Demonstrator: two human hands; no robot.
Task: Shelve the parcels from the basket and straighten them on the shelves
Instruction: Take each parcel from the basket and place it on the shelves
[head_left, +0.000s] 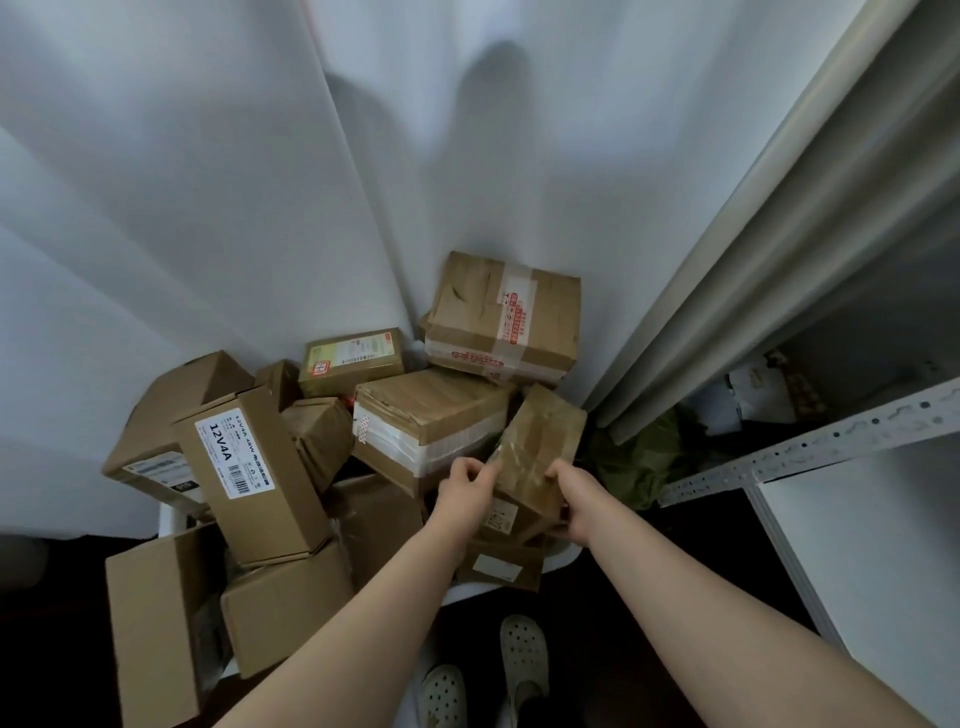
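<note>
As both hands clasp it, the small parcel (540, 447) sits tilted over the right end of the basket (563, 558), with its far corner pointing into the pile. The left hand (465, 486) has its fingers curled over the parcel's near left edge. The right hand (571, 501) wraps the near right corner, thumb on top; its fingers seem to be tucked underneath.

The parcel is probably light for its size, and the cardboard looks stiff enough to keep its shape. Glossy clear tape covers the top face and may be slippery, so a hold on the bare card edges and under the base seems safer than one on the taped face.

Just left of it lies a white-taped box (431, 415), and a large taped box (504, 317) sits beyond against the curtain (234, 208). Further left, a 12V4A box (249, 467) leans across other cartons. These neighbours are loosely stacked and could shift once the parcel comes away.

To the right, a green bag (639, 460) lies on the floor between the basket and the shelf (862, 551). The perforated rail (805, 447) along the shelf's front edge is the likeliest thing for the parcel to catch on.
</note>
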